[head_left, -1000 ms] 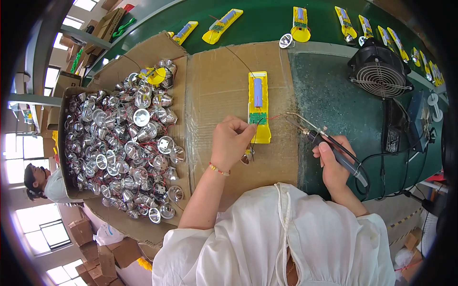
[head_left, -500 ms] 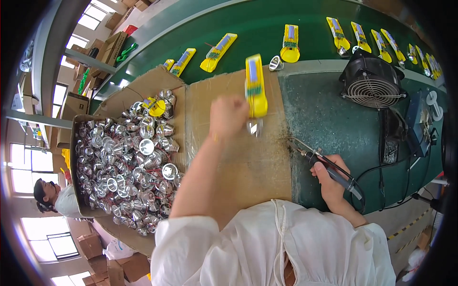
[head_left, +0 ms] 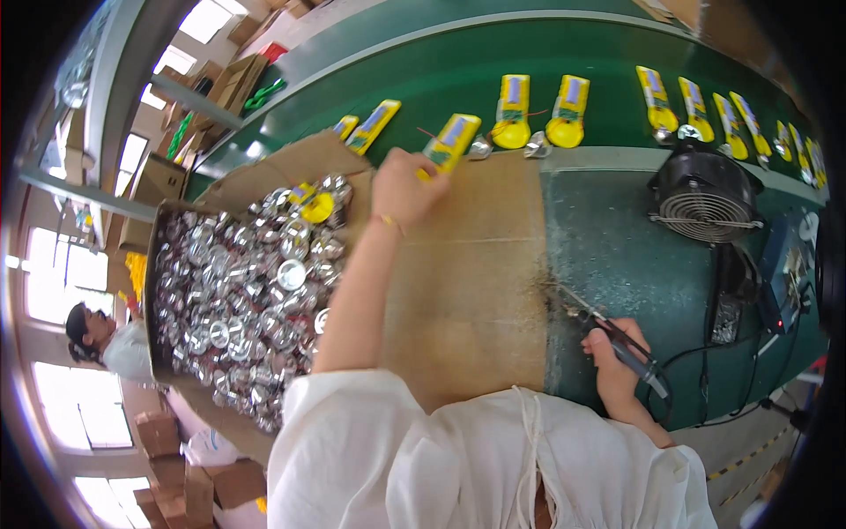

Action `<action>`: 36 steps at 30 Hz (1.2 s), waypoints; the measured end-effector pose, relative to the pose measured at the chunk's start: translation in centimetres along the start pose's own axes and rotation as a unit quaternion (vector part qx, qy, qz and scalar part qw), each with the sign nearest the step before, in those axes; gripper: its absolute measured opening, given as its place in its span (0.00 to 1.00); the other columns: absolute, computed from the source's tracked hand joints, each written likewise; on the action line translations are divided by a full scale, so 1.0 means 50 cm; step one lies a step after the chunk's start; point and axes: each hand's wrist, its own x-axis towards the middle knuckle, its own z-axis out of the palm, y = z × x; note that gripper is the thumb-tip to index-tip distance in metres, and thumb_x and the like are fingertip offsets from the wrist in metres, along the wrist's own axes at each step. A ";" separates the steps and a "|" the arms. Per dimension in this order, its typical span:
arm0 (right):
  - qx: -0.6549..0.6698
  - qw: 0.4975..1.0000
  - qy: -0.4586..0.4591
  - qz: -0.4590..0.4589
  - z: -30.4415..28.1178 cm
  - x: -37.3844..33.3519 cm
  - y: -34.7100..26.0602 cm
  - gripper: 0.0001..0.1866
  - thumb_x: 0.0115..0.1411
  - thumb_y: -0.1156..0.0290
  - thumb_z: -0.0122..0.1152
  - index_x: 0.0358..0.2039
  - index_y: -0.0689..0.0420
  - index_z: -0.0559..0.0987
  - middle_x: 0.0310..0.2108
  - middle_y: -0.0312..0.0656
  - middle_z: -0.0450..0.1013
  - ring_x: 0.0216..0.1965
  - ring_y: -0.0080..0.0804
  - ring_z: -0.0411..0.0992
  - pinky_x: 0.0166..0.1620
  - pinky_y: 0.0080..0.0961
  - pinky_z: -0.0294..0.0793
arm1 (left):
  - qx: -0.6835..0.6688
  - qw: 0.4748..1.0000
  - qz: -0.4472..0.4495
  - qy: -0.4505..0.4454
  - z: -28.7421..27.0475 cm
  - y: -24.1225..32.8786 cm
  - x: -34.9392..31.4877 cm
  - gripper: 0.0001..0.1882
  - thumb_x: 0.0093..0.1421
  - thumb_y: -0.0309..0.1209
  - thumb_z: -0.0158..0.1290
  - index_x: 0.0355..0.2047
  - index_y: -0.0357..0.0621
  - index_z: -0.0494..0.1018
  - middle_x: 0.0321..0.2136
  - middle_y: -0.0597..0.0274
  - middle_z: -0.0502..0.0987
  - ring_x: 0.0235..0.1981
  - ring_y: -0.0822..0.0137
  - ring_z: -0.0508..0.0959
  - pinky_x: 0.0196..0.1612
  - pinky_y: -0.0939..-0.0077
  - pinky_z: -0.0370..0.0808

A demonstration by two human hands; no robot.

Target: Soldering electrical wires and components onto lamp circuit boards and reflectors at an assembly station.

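Note:
My left hand reaches to the belt's near edge, its fingers closed on the lower end of a yellow flashlight housing with a purple-blue battery and a green circuit board. My right hand grips a soldering iron, its tip pointing at the scorched edge of the cardboard sheet. Just right of my left hand, two more yellow housings lie on the belt, with silver reflector cups at their near ends.
A carton of silver reflector cups stands at left, a yellow housing on top. A black fan and a blue soldering station with cables sit at right. More housings line the green belt. A person is at far left.
My left hand has let go of one housing, which now lies on the belt, and moved up and left onto another. My right hand still holds the soldering iron. The view shifted slightly.

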 end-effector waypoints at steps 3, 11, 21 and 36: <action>-0.005 1.000 0.014 0.013 -0.004 0.000 -0.007 0.07 0.54 0.74 0.57 0.31 0.62 0.71 0.21 0.40 0.72 0.22 0.20 0.69 0.26 0.15 0.69 | -0.042 0.998 -0.007 0.038 -0.036 0.088 -0.162 0.14 0.42 0.37 0.60 0.25 0.42 0.72 0.29 0.52 0.70 0.29 0.53 0.73 0.33 0.64 0.72; 0.002 1.000 0.008 -0.028 0.011 -0.002 -0.006 0.06 0.55 0.74 0.56 0.29 0.62 0.71 0.21 0.41 0.72 0.22 0.21 0.69 0.24 0.14 0.67 | 0.178 0.968 -0.071 0.162 -0.135 0.023 -0.288 0.20 0.42 0.38 0.60 0.35 0.45 0.70 0.34 0.55 0.70 0.38 0.54 0.70 0.40 0.60 0.67; -0.011 0.999 0.006 -0.044 0.019 -0.032 -0.019 0.08 0.54 0.72 0.58 0.29 0.62 0.71 0.21 0.40 0.73 0.21 0.20 0.69 0.23 0.14 0.66 | 0.110 0.956 -0.067 0.262 -0.222 -0.152 -0.251 0.06 0.49 0.31 0.56 0.22 0.41 0.75 0.26 0.58 0.76 0.32 0.57 0.75 0.36 0.67 0.70; -0.036 0.993 -0.095 -0.067 0.060 -0.043 -0.045 0.08 0.53 0.74 0.58 0.30 0.64 0.71 0.23 0.41 0.73 0.24 0.21 0.71 0.29 0.17 0.72 | -0.298 0.928 -0.222 0.026 -0.133 0.134 -0.348 0.07 0.53 0.28 0.55 0.29 0.36 0.75 0.25 0.60 0.78 0.26 0.75 0.75 0.30 0.83 0.70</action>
